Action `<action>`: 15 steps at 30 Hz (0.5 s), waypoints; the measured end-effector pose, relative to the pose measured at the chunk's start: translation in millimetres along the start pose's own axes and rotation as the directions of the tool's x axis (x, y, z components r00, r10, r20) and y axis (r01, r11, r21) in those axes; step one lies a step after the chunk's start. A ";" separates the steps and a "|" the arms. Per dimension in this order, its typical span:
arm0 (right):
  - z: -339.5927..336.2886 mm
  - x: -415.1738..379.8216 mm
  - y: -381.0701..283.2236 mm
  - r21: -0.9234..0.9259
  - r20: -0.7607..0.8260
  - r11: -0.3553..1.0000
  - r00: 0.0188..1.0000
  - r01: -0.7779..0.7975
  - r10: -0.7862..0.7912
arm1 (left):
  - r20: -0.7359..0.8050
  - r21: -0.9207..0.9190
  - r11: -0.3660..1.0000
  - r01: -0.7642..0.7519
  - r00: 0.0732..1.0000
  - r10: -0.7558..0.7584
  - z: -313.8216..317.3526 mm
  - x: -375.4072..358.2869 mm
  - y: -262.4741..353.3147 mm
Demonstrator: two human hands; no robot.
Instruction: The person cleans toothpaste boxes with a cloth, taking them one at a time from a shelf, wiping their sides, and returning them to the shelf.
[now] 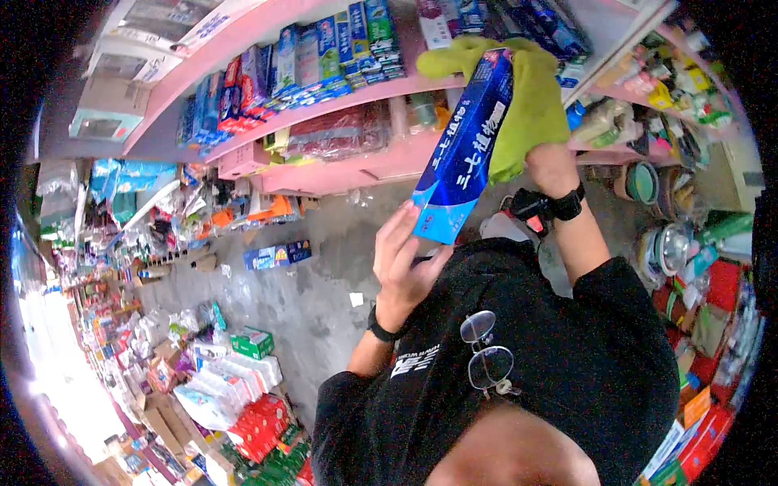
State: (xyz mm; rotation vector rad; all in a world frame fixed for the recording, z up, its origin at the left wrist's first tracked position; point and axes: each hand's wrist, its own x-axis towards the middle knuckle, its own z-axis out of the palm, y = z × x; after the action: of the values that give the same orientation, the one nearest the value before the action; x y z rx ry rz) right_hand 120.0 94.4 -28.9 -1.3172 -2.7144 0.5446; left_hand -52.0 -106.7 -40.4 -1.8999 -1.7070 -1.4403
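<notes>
A long blue box [470, 150] with white lettering is tilted in front of the shelf, its top end leaning to the right. My left hand [405, 263] grips its lower, light blue end with the fingers along the side. A yellow-green cloth [531, 113] hangs behind and beside the box's upper part and touches it. My right hand [555, 166] is closed on the lower right part of this cloth, its fingers partly hidden.
Boxes of toothpaste [324, 53] stand in rows on a pink shelf [348, 168]. On the grey floor [324, 243] lies another blue box [277, 255]. Wrapped packs [235, 381] and cartons are piled at lower left. Basins [642, 183] stand at right.
</notes>
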 end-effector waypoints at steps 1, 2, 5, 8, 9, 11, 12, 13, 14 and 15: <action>1.9 -3.8 5.4 0.050 -0.087 0.998 0.996 0.026 -0.021 | -0.034 -0.050 0.999 -0.017 0.999 0.015 4.0 4.0 -0.9; 3.1 -9.0 8.3 0.118 -0.154 0.991 0.987 0.062 -0.044 | -0.069 -0.097 0.995 -0.032 0.997 0.026 7.7 8.2 -1.6; 12.0 -24.6 -17.5 0.588 -0.243 0.768 0.961 0.254 -0.132 | -0.060 -0.116 0.991 -0.065 0.996 0.058 23.2 29.5 -8.4; 66.5 -21.0 -58.9 0.753 -0.260 -0.658 0.922 0.007 -0.287 | -0.108 -0.155 0.984 -0.091 0.991 0.075 42.1 47.7 -16.1; 61.6 -21.5 -63.2 0.754 -0.270 -0.657 0.923 0.024 -0.275 | -0.075 -0.188 0.982 -0.024 0.997 0.010 43.9 56.3 -16.7; 44.5 -34.4 -73.0 0.846 -0.056 -0.531 0.981 -0.054 -0.188 | -0.031 -0.272 0.960 0.062 0.997 -0.073 53.4 67.5 -20.0; 39.9 -37.6 -74.1 0.876 0.053 -0.469 0.990 -0.109 -0.131 | -0.029 -0.282 0.958 0.056 0.997 -0.066 55.1 70.7 -17.9; 41.4 -33.1 -71.8 0.811 0.037 -0.575 0.991 -0.107 -0.132 | -0.002 -0.253 0.967 0.010 1.000 -0.011 54.0 74.7 -13.8; 38.7 -29.7 -67.2 0.811 0.029 -0.577 0.992 -0.096 -0.124 | 0.027 -0.224 0.974 -0.040 0.999 0.047 52.7 78.0 -12.4; 31.9 -27.1 -60.4 0.947 -0.081 -0.313 0.997 0.072 -0.017 | 0.027 -0.229 0.972 -0.052 0.998 0.060 53.1 79.1 -14.2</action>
State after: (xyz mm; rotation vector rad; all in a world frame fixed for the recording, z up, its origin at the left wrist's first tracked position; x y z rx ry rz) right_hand 84.9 30.1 -35.4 -0.4832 -0.9909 2.0613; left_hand -48.7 -14.1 -13.8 -2.0806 -1.5455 -1.6540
